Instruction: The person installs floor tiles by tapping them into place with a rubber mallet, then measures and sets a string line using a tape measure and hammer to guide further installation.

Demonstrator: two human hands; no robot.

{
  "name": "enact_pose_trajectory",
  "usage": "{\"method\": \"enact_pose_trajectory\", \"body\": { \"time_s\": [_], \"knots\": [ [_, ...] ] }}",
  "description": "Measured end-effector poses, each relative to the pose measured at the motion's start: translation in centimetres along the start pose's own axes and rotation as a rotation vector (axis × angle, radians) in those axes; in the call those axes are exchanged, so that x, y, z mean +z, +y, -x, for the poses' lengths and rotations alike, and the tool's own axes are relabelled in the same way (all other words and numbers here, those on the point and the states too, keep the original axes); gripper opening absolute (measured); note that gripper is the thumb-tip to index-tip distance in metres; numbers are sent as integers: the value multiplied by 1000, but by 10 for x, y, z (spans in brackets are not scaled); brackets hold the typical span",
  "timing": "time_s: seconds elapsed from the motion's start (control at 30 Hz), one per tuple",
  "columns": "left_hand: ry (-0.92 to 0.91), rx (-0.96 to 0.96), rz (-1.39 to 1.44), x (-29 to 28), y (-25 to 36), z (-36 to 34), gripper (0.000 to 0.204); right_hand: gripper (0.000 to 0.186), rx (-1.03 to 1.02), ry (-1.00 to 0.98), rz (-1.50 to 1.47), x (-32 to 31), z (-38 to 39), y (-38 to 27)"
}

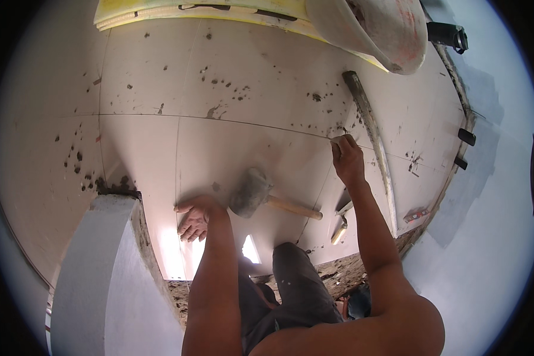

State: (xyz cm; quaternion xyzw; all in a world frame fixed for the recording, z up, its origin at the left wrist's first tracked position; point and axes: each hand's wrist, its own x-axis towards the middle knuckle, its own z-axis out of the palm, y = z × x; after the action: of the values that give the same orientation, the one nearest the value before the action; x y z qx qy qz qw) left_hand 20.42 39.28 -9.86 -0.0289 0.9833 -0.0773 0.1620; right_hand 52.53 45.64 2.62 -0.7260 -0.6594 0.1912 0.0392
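My left hand (197, 216) lies spread on a pale floor tile (142, 154), just left of a rubber mallet (249, 193) with a wooden handle. My right hand (347, 154) is closed, fingertips down at a thin joint line between tiles; what it pinches, if anything, is too small to make out. Right of it lies a long straightedge (374, 130) smeared with mortar. A trowel (341, 228) with a light handle lies by my right forearm, partly hidden by it.
A white mortar-stained bucket (385, 32) and yellow padded material (136, 12) are at the top. A grey-white column (107, 255) rises at lower left. The painted wall (469, 225) runs along the right, with black pieces (466, 136) at its foot. A small level (415, 215) lies near it.
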Motion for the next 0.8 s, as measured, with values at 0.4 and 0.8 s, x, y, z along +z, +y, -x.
{"method": "enact_pose_trajectory", "body": {
  "time_s": [0.4,0.8],
  "knots": [
    [66,-19,27,6,-4,-6,97,9,-85,-18,49,2,-7,-3],
    [85,28,64,16,3,-8,99,28,264,29,-174,-3,16,-4]
  ]
}}
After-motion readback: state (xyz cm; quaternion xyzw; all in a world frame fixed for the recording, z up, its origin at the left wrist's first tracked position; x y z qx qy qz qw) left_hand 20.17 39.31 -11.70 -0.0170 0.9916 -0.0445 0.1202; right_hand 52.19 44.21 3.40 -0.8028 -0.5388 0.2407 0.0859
